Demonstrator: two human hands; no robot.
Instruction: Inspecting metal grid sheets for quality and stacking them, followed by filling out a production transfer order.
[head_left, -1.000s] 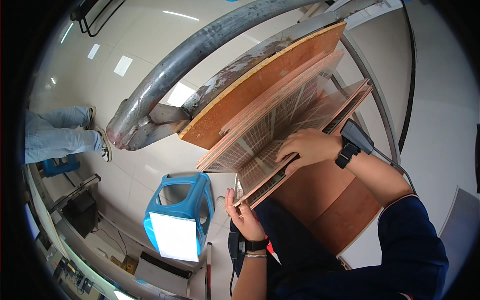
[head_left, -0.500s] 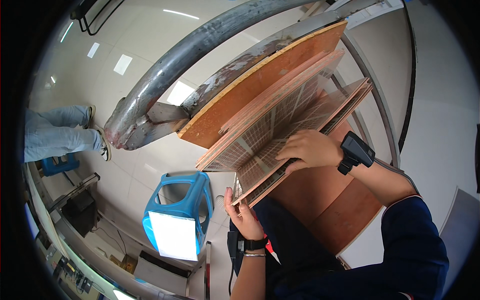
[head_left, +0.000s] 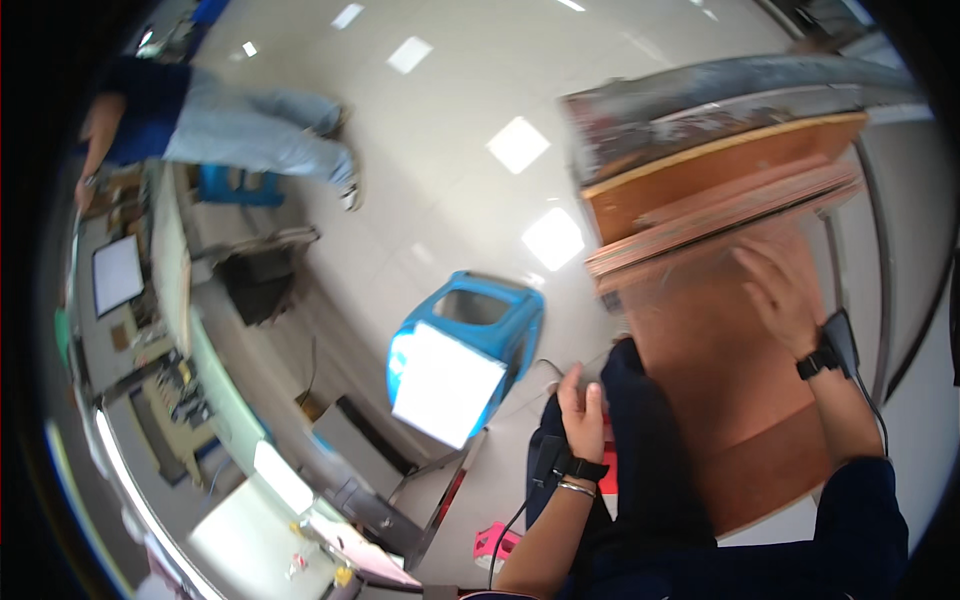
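Observation:
A stack of thin copper-coloured panels [head_left: 725, 228] stands on edge, leaning against an orange-brown board [head_left: 740, 155]. My right hand [head_left: 780, 298] is just in front of the stack, its fingers stretched out and somewhat blurred. Nothing shows in its grip, though I cannot tell whether the fingertips touch the nearest panel. Apart from the panels, my left hand [head_left: 583, 415] hovers above my lap with thumb and fingers raised and nothing held.
Under the panels lies a reddish-brown base [head_left: 730, 400], with a worn metal rail [head_left: 720, 100] behind. A blue stool [head_left: 525, 300] bearing a white sheet [head_left: 450, 385] stands left of my knees. A person [head_left: 250, 120] is beside a cluttered workbench [head_left: 200, 330] farther left.
My view has swung left. The panels, which were spread apart with gridded faces showing, are now closed together against the board. My left hand has let go of their lower corner; my right has drawn back.

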